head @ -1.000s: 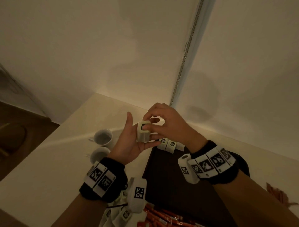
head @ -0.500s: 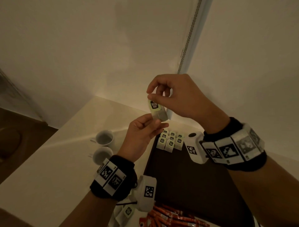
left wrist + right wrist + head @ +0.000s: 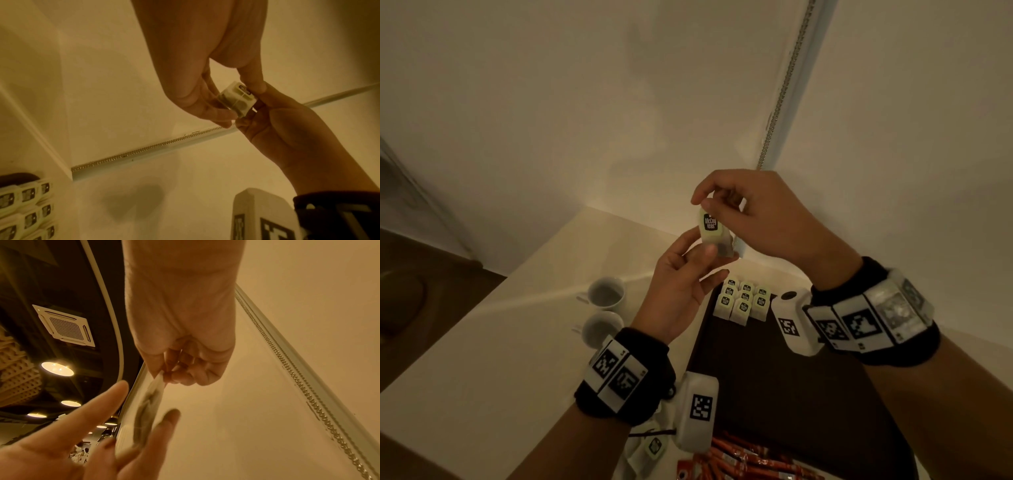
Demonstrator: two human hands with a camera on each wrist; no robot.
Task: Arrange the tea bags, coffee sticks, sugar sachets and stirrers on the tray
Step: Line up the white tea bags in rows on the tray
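Head view | left grip (image 3: 681, 287), right grip (image 3: 760, 216) both pinch one tea bag (image 3: 711, 230) | tray (image 3: 774, 377): bags (image 3: 743, 301) clustered at 12 o'clock | cups (image 3: 606, 294) at 9 o'clock

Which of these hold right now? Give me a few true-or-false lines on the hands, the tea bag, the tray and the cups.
1. The right hand pinches the top of a tea bag. True.
2. The left hand hangs idle, holding nothing. False: it is raised and holds the bag's lower part.
3. The placed tea bags lie in rows at the far end of the tray. True.
4. The two cups stand on the tray. False: they stand on the table, left of it.
5. The coffee sticks are lined up beside those rows. False: they lie heaped at the near edge of the view.
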